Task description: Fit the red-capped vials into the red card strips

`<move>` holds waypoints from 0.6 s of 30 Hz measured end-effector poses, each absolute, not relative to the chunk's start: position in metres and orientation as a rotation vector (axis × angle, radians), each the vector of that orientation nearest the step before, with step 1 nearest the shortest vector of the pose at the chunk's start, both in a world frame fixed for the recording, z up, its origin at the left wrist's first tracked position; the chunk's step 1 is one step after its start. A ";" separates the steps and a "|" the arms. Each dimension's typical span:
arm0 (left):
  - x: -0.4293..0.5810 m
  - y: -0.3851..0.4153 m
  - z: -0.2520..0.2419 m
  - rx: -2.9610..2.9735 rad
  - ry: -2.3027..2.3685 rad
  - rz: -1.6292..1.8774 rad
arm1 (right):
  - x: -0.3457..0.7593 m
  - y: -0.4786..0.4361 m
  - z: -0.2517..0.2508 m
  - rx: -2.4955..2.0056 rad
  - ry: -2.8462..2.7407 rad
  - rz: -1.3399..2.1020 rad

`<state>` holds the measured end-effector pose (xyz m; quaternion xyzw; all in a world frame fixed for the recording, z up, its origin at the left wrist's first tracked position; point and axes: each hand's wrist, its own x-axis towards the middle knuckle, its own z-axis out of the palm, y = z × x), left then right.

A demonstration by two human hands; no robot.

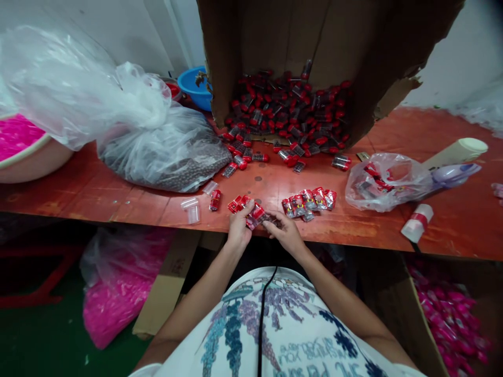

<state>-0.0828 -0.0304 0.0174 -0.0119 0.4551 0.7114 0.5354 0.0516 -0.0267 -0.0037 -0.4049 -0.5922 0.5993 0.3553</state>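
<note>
Above the table's front edge, my left hand [239, 228] is closed on a small red printed packet [256, 213], its thumb lying across it. My right hand [288, 234] pinches the packet's near right end; the fingertips partly hide what is there. More red wrappers [236, 203] lie just beyond my left hand. To the right of my hands, several red and silver packets [310, 201] lie in an overlapping row. On the left are clear plastic tubes [192, 209] and a single red packet [215, 200].
A large cardboard box [283, 36] lies on its side, spilling many red-capped clear tubes [291, 112] onto the red table [271, 175]. A tied bag of dark beads [165, 152] stands left. At right are a plastic bag of packets [385, 180] and a white roll [417, 222].
</note>
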 end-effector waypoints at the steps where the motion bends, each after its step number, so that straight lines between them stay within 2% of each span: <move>1: -0.082 -0.031 0.019 0.004 1.085 1.691 | 0.052 -0.027 -0.004 -1.047 -1.513 1.556; 9: -0.080 -0.041 0.024 0.335 1.128 1.640 | 0.062 -0.022 -0.004 -1.024 -1.605 1.376; 18: -0.086 -0.043 0.027 0.515 1.024 1.515 | 0.067 -0.025 0.009 -1.007 -1.269 1.701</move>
